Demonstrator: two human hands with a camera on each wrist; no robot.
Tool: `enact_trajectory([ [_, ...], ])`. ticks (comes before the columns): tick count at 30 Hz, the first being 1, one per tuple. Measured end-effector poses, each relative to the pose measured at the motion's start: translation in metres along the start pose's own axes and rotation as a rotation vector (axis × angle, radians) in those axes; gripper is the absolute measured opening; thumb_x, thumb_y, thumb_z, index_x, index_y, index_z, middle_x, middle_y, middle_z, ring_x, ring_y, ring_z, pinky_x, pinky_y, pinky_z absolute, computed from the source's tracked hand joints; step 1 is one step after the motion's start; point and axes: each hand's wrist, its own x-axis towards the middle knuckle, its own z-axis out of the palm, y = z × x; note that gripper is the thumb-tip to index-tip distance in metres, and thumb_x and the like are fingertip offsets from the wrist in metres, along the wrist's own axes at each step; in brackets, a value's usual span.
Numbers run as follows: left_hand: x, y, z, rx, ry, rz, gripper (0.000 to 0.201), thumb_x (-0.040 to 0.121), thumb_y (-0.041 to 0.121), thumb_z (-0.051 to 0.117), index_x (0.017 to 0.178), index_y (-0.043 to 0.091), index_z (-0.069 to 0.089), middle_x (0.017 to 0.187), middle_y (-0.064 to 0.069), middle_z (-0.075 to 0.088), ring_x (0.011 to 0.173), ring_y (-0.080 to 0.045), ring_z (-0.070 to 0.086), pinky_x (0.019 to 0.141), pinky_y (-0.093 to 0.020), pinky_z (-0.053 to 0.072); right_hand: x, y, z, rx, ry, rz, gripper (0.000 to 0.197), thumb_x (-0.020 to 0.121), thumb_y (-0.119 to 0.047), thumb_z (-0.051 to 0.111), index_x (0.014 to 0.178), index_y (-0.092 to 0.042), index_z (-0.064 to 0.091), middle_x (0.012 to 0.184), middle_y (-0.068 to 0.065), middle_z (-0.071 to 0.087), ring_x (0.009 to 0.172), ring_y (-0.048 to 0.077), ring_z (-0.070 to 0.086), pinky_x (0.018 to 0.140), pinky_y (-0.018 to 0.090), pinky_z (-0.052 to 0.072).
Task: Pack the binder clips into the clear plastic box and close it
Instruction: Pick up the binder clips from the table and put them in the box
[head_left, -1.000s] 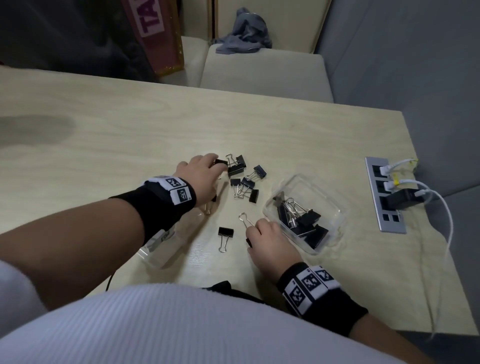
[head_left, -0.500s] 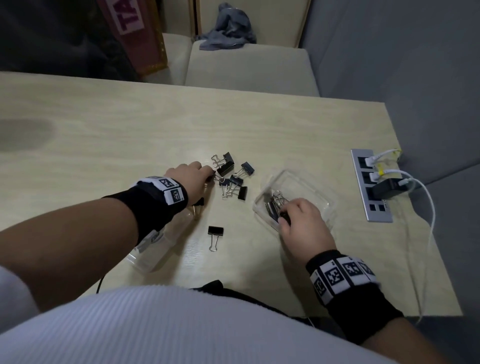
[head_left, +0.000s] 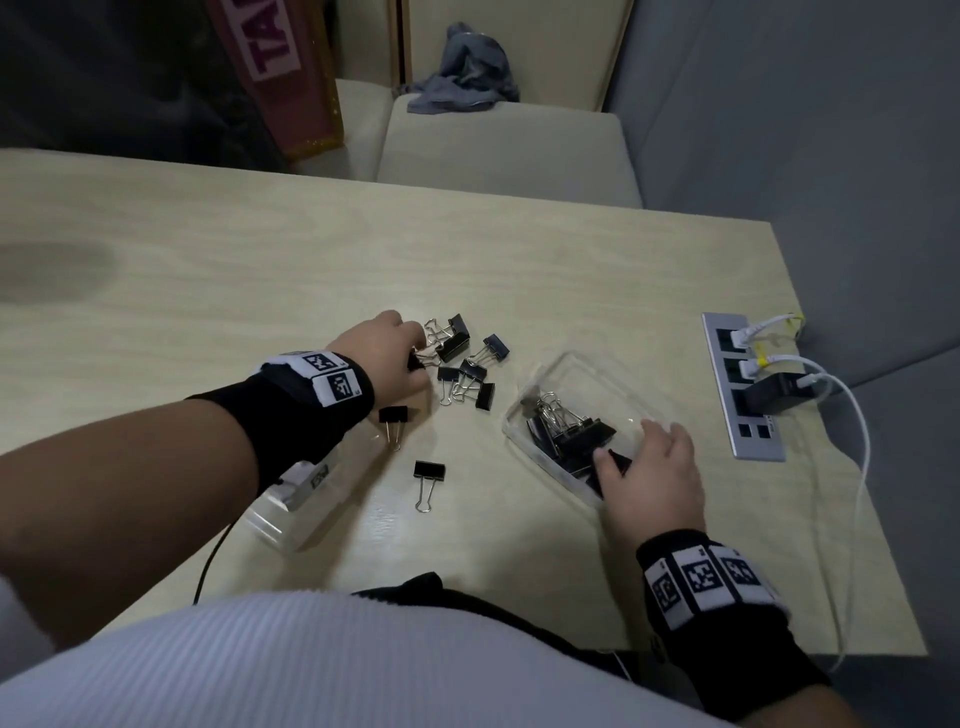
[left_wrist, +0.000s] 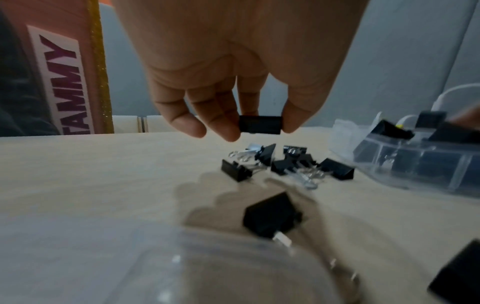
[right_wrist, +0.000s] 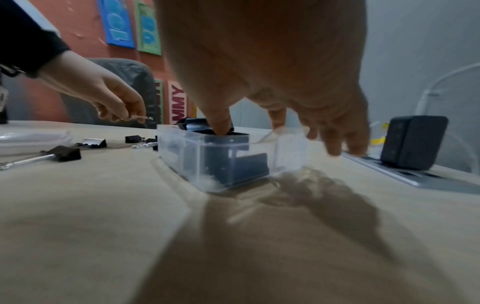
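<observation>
The clear plastic box (head_left: 631, 387) stands open right of centre, with several black binder clips (head_left: 571, 434) inside. My right hand (head_left: 634, 441) is over its near end: the thumb presses down on the clips in the box (right_wrist: 221, 160) and the fingers (right_wrist: 333, 142) are spread straight outside its right wall. My left hand (head_left: 413, 345) is at the left edge of the loose pile of clips (head_left: 470, 371) and pinches one black clip (left_wrist: 259, 124) between thumb and fingers, just above the table. Two single clips (head_left: 393, 415) (head_left: 429, 470) lie nearer me.
The clear lid (head_left: 291, 504) lies on the table under my left forearm. A power strip (head_left: 748, 431) with a black charger (head_left: 779, 392) and white cables is set into the table at the right. The table's front edge is close to my body.
My right hand carried a clip from the table to the box and now presses into it with fingers spread. My left hand has closed on a clip at the pile.
</observation>
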Motion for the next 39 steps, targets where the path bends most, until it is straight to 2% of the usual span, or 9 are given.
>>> enact_trajectory([
  [4, -0.005, 0.035, -0.007, -0.090, 0.004, 0.170, 0.039, 0.086, 0.033, 0.059, 0.122, 0.020, 0.057, 0.117, -0.006, 0.056, 0.103, -0.025, 0.059, 0.083, -0.028, 0.043, -0.004, 0.003, 0.006, 0.067, -0.114, -0.044, 0.064, 0.087, -0.047, 0.057, 0.137, -0.013, 0.038, 0.158, 0.012, 0.004, 0.127, 0.038, 0.044, 0.103, 0.043, 0.041],
  [9, -0.002, 0.080, -0.002, -0.132, -0.003, 0.308, 0.039, 0.087, 0.032, 0.061, 0.125, 0.024, 0.055, 0.118, -0.003, 0.057, 0.107, -0.022, 0.058, 0.090, -0.033, 0.045, -0.013, -0.013, -0.001, -0.056, 0.003, -0.146, 0.057, 0.087, -0.040, 0.059, 0.133, -0.012, 0.045, 0.157, 0.017, 0.017, 0.141, 0.033, 0.024, 0.113, 0.050, 0.019],
  [12, 0.003, 0.089, -0.005, -0.195, 0.013, 0.300, 0.041, 0.088, 0.030, 0.060, 0.129, 0.025, 0.055, 0.120, -0.005, 0.054, 0.109, -0.024, 0.058, 0.093, -0.032, 0.043, -0.030, -0.039, -0.003, 0.068, 0.217, -0.577, 0.034, 0.078, -0.023, 0.064, 0.110, -0.010, 0.061, 0.130, 0.016, 0.052, 0.117, 0.033, 0.048, 0.097, 0.051, 0.041],
  [15, 0.007, 0.083, -0.013, -0.277, 0.028, 0.250, 0.038, 0.084, 0.026, 0.066, 0.121, 0.021, 0.062, 0.119, -0.007, 0.051, 0.104, -0.025, 0.059, 0.095, -0.032, 0.046, -0.048, -0.064, 0.014, -0.025, -0.055, -1.002, 0.032, 0.079, -0.023, 0.052, 0.109, -0.014, 0.059, 0.113, 0.008, 0.059, 0.101, 0.028, 0.056, 0.084, 0.047, 0.050],
  [17, 0.009, 0.073, -0.020, -0.288, 0.052, 0.204, 0.029, 0.080, 0.023, 0.069, 0.109, 0.019, 0.066, 0.113, -0.006, 0.050, 0.101, -0.024, 0.059, 0.091, -0.027, 0.045, -0.051, -0.078, 0.029, -0.102, -0.234, -1.080, 0.043, 0.081, -0.022, 0.052, 0.123, -0.016, 0.053, 0.125, 0.010, 0.055, 0.112, 0.031, 0.051, 0.092, 0.048, 0.046],
  [21, 0.005, 0.051, -0.026, -0.214, 0.051, 0.144, 0.025, 0.079, 0.022, 0.070, 0.103, 0.018, 0.066, 0.111, -0.007, 0.058, 0.100, -0.024, 0.059, 0.087, -0.028, 0.043, -0.049, -0.096, 0.049, -0.265, -0.422, -1.109, 0.054, 0.089, -0.021, 0.053, 0.141, -0.019, 0.035, 0.155, 0.005, 0.022, 0.137, 0.029, 0.027, 0.108, 0.046, 0.033],
  [27, 0.002, 0.042, -0.023, -0.153, -0.025, 0.123, 0.020, 0.084, 0.023, 0.065, 0.103, 0.020, 0.067, 0.103, -0.002, 0.070, 0.097, -0.021, 0.062, 0.075, -0.023, 0.040, -0.046, -0.088, 0.045, -0.322, -0.337, -1.024, 0.031, 0.088, 0.000, 0.042, 0.118, -0.007, 0.047, 0.124, 0.015, 0.042, 0.109, 0.032, 0.042, 0.076, 0.035, 0.036],
  [32, 0.011, 0.070, -0.018, -0.144, -0.056, 0.208, 0.031, 0.084, 0.018, 0.060, 0.114, 0.022, 0.066, 0.113, -0.003, 0.069, 0.107, -0.025, 0.062, 0.086, -0.030, 0.047, -0.048, -0.063, 0.032, -0.060, -0.218, -0.932, 0.023, 0.084, -0.003, 0.050, 0.105, -0.013, 0.053, 0.110, 0.009, 0.050, 0.097, 0.028, 0.050, 0.068, 0.032, 0.044],
  [39, 0.017, 0.107, -0.015, -0.190, -0.140, 0.323, 0.047, 0.089, 0.009, 0.052, 0.135, 0.020, 0.053, 0.127, 0.002, 0.065, 0.116, -0.013, 0.060, 0.095, -0.021, 0.041, 0.004, -0.035, -0.015, 0.293, 0.142, -0.416, 0.029, 0.086, -0.003, 0.056, 0.114, -0.012, 0.061, 0.118, 0.010, 0.050, 0.109, 0.027, 0.053, 0.097, 0.038, 0.046],
])
